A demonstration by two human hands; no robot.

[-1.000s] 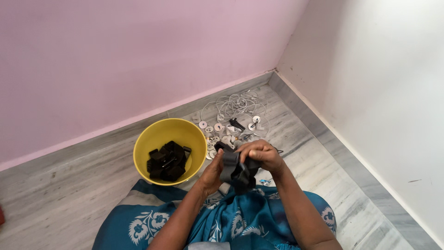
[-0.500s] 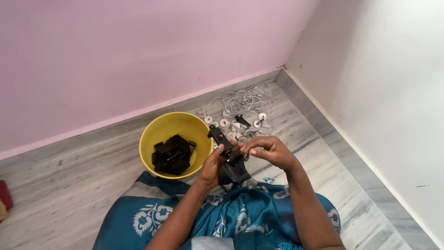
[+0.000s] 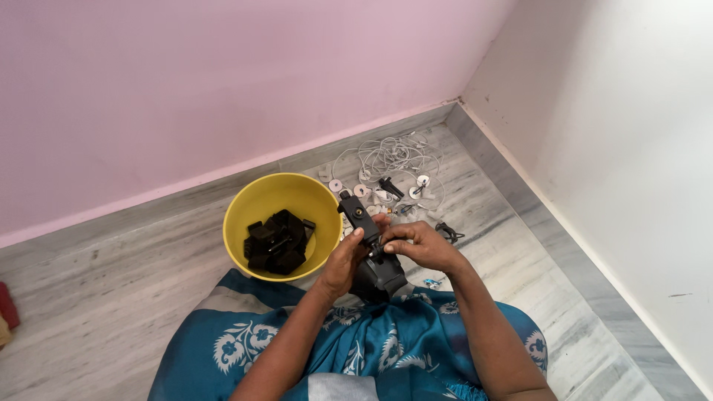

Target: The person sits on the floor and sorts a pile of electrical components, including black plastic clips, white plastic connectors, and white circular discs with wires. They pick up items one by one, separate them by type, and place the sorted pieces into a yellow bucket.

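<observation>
Both hands close on a black plastic device (image 3: 370,252) held above the lap: the left hand (image 3: 346,260) wraps its side, the right hand (image 3: 416,246) pinches its middle, beside the yellow bowl (image 3: 276,194) of black parts (image 3: 276,241).

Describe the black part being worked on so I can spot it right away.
Start at the yellow bowl on the grey floor. Just right of its rim, both hands, left hand and right hand, grip a black bracket, the only black piece held up.

Matt black plastic holder (image 3: 369,245), glossy yellow plastic bowl (image 3: 256,198), printed teal cloth (image 3: 386,349), smooth grey-veined stone floor (image 3: 111,275).
</observation>
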